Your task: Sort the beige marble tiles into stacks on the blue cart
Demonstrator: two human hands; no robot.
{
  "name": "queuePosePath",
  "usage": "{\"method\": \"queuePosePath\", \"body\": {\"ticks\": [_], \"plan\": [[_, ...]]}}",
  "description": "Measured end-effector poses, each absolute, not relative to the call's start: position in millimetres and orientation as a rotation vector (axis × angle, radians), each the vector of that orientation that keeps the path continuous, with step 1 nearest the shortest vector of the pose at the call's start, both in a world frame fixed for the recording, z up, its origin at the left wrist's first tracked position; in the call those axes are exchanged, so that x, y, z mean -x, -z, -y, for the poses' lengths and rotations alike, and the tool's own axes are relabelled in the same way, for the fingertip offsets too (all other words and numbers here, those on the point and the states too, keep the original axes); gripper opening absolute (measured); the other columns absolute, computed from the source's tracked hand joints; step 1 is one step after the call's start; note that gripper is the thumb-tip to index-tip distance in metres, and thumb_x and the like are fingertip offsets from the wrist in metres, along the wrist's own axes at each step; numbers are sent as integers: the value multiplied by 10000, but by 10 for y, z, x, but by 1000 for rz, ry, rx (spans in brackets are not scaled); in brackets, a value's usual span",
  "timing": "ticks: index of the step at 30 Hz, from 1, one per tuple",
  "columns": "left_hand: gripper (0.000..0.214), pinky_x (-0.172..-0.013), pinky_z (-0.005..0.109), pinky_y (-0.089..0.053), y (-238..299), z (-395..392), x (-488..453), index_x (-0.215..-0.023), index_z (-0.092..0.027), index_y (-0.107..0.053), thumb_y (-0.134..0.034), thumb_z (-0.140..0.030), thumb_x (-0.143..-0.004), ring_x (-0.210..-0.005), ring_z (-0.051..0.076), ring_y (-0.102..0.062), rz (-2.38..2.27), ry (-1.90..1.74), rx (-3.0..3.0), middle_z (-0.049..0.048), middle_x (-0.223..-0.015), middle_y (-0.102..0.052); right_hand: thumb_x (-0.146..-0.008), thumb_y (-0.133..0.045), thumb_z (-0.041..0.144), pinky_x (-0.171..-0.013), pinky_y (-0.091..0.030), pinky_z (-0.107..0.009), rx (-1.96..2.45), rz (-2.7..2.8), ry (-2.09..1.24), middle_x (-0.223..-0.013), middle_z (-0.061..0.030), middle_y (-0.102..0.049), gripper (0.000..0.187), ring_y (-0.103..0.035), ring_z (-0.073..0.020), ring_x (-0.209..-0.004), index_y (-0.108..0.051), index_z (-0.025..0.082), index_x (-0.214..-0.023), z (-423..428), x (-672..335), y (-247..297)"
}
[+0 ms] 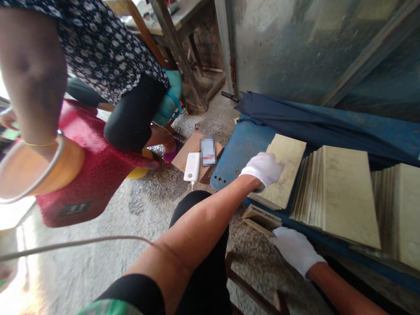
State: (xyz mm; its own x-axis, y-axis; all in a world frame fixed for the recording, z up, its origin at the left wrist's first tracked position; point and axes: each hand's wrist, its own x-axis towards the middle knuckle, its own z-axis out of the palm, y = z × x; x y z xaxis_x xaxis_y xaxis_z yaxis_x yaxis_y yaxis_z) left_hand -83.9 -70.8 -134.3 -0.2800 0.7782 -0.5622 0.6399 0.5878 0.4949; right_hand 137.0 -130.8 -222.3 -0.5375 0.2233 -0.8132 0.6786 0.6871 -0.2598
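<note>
the left hand (261, 169), in a white cotton glove, lies flat against the leftmost of three fanned stacks of cream stone tiles (285, 170); whether it is gripping, i cannot tell. the right hand (295, 250), also gloved, looks open and empty, just beside two short cream tile pieces (261, 217). the stacks rest on a blue perforated metal board (238, 153), apparently overlapped so each tile's edge can be reached. a white power bank (192, 167) lies on a brown cardboard sheet (185, 153)
</note>
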Motion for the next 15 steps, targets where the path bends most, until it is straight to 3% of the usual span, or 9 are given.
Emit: {"method": "queuePosePath", "body": {"ticks": [7,12,15], "plan": [[534,-1062,352,-426,1313,690,829,-1285,-102,-580,-426,-466,-925,-1263,292,-545,-1948,-219,-1154,172,-1357,-577,-987,-362,287,-764,-526,-487,-667,-2166,600,-945,-184,-712,342,-699,-376,-905,-673,147,-1003,1264,-1183,2037],[528,-1022,325,-443,1262,693,858,-1273,-93,-587,-401,-455,-938,-1202,274,-581,-1887,-222,-1177,154,-1291,-624,-991,-367,336,-829,-490,-397,-528,-2332,669,-973,-169,-700,366,-682,-310,-939,-690,162,-984,1094,-1164,1859],[572,-987,302,-455,1215,713,908,-1206,-112,-626,-402,-556,-923,-1152,248,-601,-1869,-294,-1143,136,-1229,-654,-989,-358,399,-766,-485,-355,-540,-2332,765,-903,-137,-711,406,-684,-281,-848,-696,180,-935,908,-1160,1648]]}}
